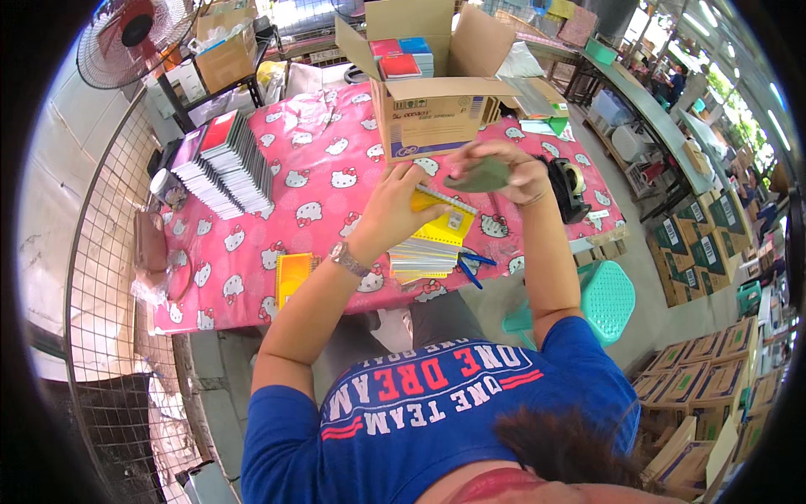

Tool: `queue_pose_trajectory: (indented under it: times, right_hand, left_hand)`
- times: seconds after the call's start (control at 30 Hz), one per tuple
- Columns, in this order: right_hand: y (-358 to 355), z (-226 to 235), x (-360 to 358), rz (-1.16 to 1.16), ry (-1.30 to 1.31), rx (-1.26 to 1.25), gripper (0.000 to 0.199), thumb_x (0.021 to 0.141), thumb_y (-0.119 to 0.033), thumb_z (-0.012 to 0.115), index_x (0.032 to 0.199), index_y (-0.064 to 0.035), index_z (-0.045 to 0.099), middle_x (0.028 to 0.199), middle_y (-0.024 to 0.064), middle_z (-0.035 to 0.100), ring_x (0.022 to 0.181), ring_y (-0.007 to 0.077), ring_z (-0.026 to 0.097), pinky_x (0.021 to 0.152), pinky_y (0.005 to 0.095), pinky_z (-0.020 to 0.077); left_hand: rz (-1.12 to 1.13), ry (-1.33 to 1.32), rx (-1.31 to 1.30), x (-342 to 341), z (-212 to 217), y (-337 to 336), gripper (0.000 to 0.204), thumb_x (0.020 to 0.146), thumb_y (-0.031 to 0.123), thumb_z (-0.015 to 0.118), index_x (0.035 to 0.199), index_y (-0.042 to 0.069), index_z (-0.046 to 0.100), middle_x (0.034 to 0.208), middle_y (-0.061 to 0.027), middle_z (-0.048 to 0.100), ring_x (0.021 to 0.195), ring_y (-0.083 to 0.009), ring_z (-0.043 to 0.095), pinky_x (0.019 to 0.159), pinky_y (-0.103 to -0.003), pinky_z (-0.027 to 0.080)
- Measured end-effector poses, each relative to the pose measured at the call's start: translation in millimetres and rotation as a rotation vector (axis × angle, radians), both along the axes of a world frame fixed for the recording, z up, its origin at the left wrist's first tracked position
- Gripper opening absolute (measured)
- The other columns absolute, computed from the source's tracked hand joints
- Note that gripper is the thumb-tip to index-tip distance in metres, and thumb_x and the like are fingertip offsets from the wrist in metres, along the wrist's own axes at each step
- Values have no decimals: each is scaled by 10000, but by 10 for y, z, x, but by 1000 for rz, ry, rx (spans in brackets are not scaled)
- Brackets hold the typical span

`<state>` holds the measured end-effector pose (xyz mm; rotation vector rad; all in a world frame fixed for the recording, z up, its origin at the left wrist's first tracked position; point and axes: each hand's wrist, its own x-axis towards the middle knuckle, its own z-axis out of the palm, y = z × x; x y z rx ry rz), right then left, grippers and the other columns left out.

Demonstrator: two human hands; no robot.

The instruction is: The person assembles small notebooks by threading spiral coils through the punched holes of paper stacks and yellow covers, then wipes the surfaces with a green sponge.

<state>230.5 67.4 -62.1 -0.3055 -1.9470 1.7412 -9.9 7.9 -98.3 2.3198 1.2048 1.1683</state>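
A stack of yellow spiral notebooks (422,256) stands near the table's front edge, before my body. My left hand (395,210) is closed on the top yellow notebook (435,220), thumb over its cover, by the coiled edge. Just right of it, my right hand (514,172) grips a dark green flat piece (483,175), held above the table; it is blurred, and its kind cannot be told. Beside the stack lies a blue-handled tool (472,267), its head partly hidden. Another yellow notebook (294,273) rests to the left, partly behind my left forearm.
An open cardboard box (432,126) with red and blue books stands at the back. Tall stacks of notebooks (231,168) rise at the left. A black tape dispenser (569,189) sits at the right, above a green stool (609,302). A pink patterned cloth (315,202) covers the table.
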Motion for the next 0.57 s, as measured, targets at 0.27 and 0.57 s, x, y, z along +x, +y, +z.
queue_pose_trajectory:
  times: [0.27, 0.57]
  right_hand:
    - [167, 46, -164, -24, -114, 43, 686, 679, -209, 685, 1319, 6, 561, 1330, 170, 567, 1230, 270, 535, 1079, 400, 386]
    - [493, -630, -11, -299, -246, -39, 736, 697, -356, 667, 1370, -92, 530, 1439, 113, 473, 1266, 351, 494, 1102, 519, 343]
  left_hand:
    - [-49, -31, -4, -219, -160, 245, 339, 792, 172, 780, 1033, 33, 584, 1025, -135, 613, 961, -258, 595, 858, -363, 484]
    - [-73, -179, -411, -250, -112, 278, 319, 838, 164, 749, 1066, 12, 586, 985, -156, 652, 918, -238, 672, 815, -341, 531]
